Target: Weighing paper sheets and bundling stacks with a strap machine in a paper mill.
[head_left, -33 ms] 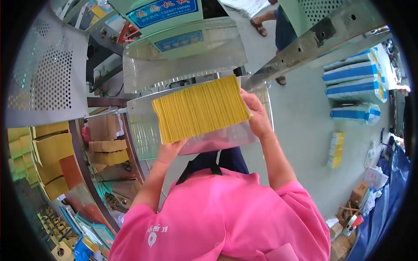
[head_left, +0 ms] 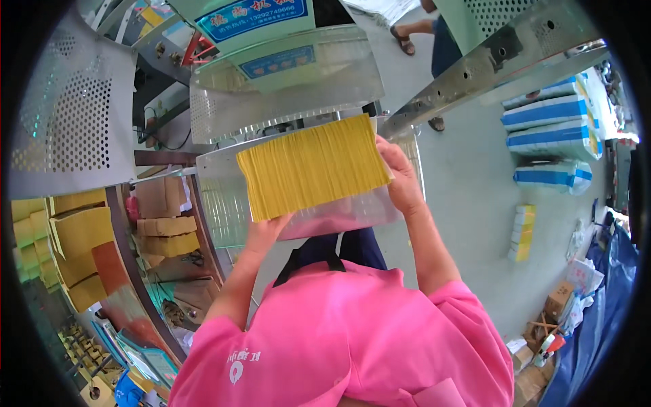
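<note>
Between my two hands is a thick stack of yellow paper (head_left: 312, 166), its many thin edges facing up. My right hand (head_left: 401, 178) grips the stack's right end, fingers along the side. At the near left corner, my left hand (head_left: 269, 234) holds the stack from below, with most of its fingers hidden under the paper. Beneath lies a shiny metal tray (head_left: 220, 197) of a machine; whether the stack rests on it I cannot tell. A clear curved guard (head_left: 291, 95) spans the machine just beyond the stack.
Perforated metal panels (head_left: 71, 122) stand at the left. A slotted metal bar (head_left: 475, 81) slants across the upper right. Shelves with brown and yellow paper (head_left: 85, 237) are on my left. Blue-and-white packs (head_left: 549, 139) and a small yellow bundle (head_left: 522, 234) lie on the right floor. A person's leg (head_left: 441, 47) shows beyond.
The stack has shifted very slightly away from me, with both hands keeping their hold. Little else differs.
</note>
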Action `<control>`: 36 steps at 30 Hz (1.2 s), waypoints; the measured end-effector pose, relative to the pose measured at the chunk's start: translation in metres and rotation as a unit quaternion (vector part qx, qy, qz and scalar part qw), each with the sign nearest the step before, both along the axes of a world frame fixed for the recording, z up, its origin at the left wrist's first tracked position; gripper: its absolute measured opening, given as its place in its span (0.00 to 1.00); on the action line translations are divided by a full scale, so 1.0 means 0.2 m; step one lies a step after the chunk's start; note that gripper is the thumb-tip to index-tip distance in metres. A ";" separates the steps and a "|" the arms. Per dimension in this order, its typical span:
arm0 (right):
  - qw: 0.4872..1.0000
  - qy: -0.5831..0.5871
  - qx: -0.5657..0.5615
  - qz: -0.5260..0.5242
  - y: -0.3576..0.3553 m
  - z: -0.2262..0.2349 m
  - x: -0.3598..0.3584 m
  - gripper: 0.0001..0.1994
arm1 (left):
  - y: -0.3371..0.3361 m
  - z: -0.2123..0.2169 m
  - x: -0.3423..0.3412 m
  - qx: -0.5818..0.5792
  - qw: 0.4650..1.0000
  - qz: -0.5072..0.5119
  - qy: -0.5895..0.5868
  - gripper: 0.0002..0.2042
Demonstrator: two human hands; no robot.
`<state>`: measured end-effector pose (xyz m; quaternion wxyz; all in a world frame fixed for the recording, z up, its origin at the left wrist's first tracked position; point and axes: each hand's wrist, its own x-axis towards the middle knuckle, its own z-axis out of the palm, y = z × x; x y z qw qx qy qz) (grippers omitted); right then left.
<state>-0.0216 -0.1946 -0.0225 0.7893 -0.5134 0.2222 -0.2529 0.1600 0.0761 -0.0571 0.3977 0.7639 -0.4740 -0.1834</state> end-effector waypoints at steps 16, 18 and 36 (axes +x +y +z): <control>0.825 0.162 -0.509 -0.186 0.04 0.53 -0.08 0.19 | -0.42 0.00 -0.01 -0.036 0.995 0.023 0.093 0.39; 0.783 0.137 -0.603 -0.067 0.11 0.64 0.07 0.25 | -0.42 0.03 0.00 -0.062 0.986 0.033 0.150 0.43; 0.748 0.062 -0.660 0.042 0.14 0.50 0.17 0.23 | -0.41 0.01 0.03 -0.097 0.994 -0.016 -0.036 0.23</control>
